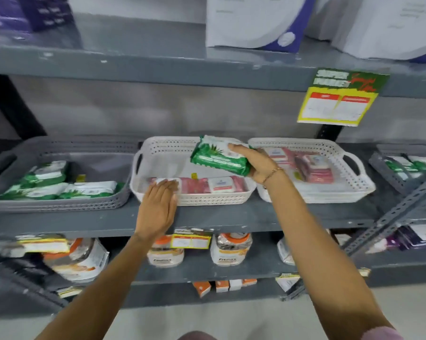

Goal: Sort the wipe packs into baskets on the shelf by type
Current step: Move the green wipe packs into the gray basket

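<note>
One green wipe pack [220,157] clamped in right hand [258,165], held above middle white basket [143,165] of pink packs [219,184]. Left hand [158,207] flat, open, empty on that basket's near rim. Best carried left and laid flat beside other greens in grey basket [60,204].

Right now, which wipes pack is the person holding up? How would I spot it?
Find the middle grey shelf with three baskets in a row. Above the middle white basket, the right hand grips a green wipe pack in the air. It is the only green pack not lying in a basket; the packs beneath it are pink.
</note>
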Action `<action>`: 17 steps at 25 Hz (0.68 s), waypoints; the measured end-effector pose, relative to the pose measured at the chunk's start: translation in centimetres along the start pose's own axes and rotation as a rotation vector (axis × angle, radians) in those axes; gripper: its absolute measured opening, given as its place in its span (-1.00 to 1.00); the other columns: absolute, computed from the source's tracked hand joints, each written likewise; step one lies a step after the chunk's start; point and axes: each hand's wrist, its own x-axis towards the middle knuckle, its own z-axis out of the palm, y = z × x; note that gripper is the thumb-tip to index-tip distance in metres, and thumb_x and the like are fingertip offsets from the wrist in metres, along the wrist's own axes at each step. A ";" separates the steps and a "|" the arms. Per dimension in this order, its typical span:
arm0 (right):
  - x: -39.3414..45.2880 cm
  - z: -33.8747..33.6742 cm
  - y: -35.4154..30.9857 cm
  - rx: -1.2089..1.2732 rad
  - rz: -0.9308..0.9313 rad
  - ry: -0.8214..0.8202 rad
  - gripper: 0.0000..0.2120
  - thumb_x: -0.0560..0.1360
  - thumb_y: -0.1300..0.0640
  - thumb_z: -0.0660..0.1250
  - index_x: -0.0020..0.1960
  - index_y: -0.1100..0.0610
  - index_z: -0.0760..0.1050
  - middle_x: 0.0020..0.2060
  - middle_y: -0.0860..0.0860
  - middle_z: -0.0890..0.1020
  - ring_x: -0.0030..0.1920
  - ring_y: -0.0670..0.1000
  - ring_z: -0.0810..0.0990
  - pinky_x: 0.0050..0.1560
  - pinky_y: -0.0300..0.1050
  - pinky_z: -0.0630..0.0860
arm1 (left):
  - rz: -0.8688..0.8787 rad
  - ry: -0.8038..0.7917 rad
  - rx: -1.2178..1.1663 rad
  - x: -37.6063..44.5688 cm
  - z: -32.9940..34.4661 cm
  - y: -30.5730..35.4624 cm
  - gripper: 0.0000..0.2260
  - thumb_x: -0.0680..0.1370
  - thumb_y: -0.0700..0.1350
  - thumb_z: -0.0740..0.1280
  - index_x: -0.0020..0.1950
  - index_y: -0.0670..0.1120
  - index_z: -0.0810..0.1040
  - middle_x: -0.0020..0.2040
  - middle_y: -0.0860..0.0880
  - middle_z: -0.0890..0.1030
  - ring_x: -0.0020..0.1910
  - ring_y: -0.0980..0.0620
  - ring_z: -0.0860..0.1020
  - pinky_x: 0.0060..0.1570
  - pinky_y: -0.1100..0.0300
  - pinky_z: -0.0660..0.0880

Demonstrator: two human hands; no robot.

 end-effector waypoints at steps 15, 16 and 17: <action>2.5 34.3 9.0 0.107 0.086 0.023 -0.46 0.50 0.26 0.32 0.42 0.19 0.19 0.37 0.22 0.38 0.27 0.24 0.49 0.15 0.22 0.55 | -0.165 0.064 0.205 -8.1 -11.6 -22.0 -0.74 0.64 -0.10 0.02 -0.04 -0.16 0.45 -0.13 -0.12 0.52 -0.10 -0.14 0.44 0.12 0.03 0.31; 2.7 34.8 9.6 0.034 0.090 0.033 -0.37 0.51 0.25 0.30 0.49 0.17 0.10 0.38 0.21 0.38 0.28 0.23 0.49 0.19 0.20 0.54 | -0.175 0.081 0.189 -8.3 -11.5 -22.2 -0.74 0.64 -0.09 0.01 -0.06 -0.14 0.44 -0.15 -0.11 0.50 -0.11 -0.13 0.42 0.12 0.03 0.31; 2.7 35.0 10.0 -0.104 0.087 0.057 -0.35 0.52 0.25 0.28 0.52 0.16 0.06 0.37 0.20 0.41 0.27 0.21 0.50 0.21 0.15 0.53 | -0.179 0.089 0.181 -8.5 -11.3 -22.4 -0.73 0.64 -0.08 0.00 -0.06 -0.14 0.44 -0.15 -0.10 0.50 -0.11 -0.12 0.42 0.12 0.03 0.31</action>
